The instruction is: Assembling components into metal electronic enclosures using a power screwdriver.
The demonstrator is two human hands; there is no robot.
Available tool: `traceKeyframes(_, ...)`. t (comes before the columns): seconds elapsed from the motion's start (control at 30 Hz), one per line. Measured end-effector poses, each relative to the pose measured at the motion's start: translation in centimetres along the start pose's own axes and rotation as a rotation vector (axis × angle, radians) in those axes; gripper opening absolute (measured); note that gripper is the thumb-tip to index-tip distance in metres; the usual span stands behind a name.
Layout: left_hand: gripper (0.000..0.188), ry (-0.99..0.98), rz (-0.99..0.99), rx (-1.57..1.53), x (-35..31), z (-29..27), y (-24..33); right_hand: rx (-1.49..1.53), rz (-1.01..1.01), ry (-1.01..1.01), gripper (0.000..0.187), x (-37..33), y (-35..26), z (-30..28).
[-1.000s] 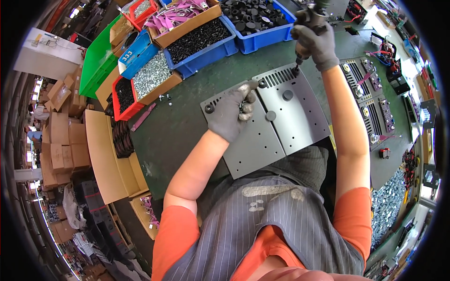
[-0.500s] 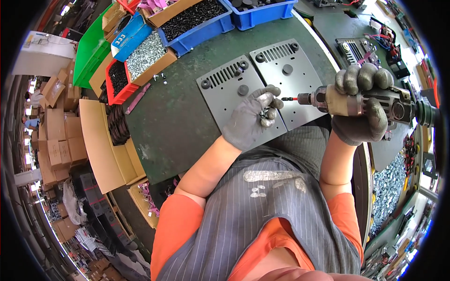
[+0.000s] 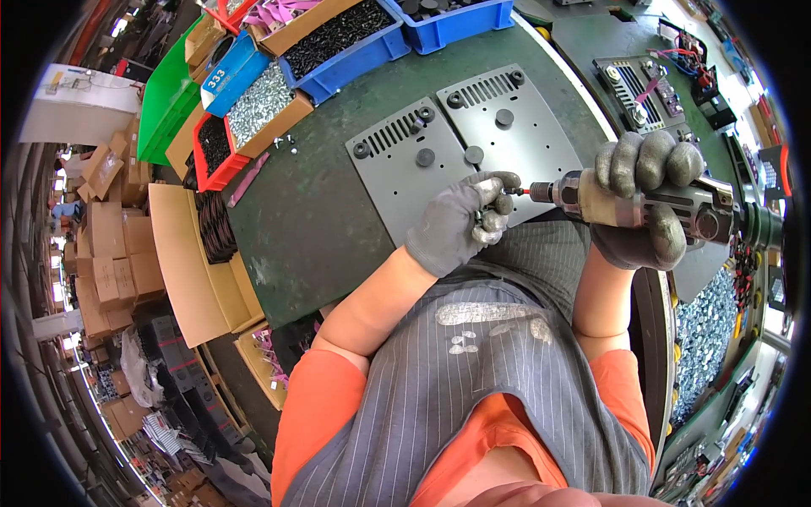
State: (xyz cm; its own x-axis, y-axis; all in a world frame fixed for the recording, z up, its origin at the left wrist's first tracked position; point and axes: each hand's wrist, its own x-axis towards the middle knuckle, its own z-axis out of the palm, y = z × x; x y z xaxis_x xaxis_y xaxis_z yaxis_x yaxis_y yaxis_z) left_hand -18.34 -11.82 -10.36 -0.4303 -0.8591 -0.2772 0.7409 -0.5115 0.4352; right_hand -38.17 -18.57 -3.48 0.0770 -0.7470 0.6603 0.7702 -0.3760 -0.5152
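Note:
My right hand point(image 3: 646, 198), gloved in grey, is closed round a power screwdriver point(image 3: 612, 196) held level, its bit pointing left. The gloved left hand point(image 3: 465, 215) is closed on small screws, whose shiny metal shows between the curled fingers. Its thumb and forefinger pinch at the bit's tip; what sits exactly there is too small to make out. Beyond the hands lie two grey metal plates, a left plate point(image 3: 393, 186) and a right plate point(image 3: 541, 144), side by side with slots and black round feet. One black round foot point(image 3: 473, 156) lies just above my left fingers, near the seam.
Along the far edge stand blue bins of black parts point(image 3: 351, 51), a carton of silver screws point(image 3: 262, 106) and a red bin point(image 3: 218, 152). An open cardboard box point(image 3: 190, 262) is at the left. Another assembly with wires point(image 3: 638, 93) sits on the right-hand bench.
My left hand has drawn nearer to me, uncovering the black foot by the seam. The screwdriver has shifted slightly left and down, and its bit now meets the left fingertips.

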Motion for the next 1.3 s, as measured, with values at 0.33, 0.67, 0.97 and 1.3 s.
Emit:
traceKeyframes(0.33,0.032,0.408,0.412,2.258,8.6,1.1,5.8,0.053,-0.006,0.335,0.043,-0.9,-2.4,-5.8)
traceKeyframes(0.67,0.036,0.111,0.032,2.099,11.1,4.0,2.3,-0.087,-0.015,0.312,0.044,-1.8,-6.2,-7.8)
traceKeyframes(0.97,0.034,-0.076,0.251,2.012,11.1,4.6,-1.1,-0.236,0.036,0.359,0.041,-0.8,-5.2,-8.0)
traceKeyframes(1.3,0.032,0.057,0.272,2.042,12.0,4.8,-2.7,-0.511,0.249,0.209,0.035,0.7,-1.2,-7.9)
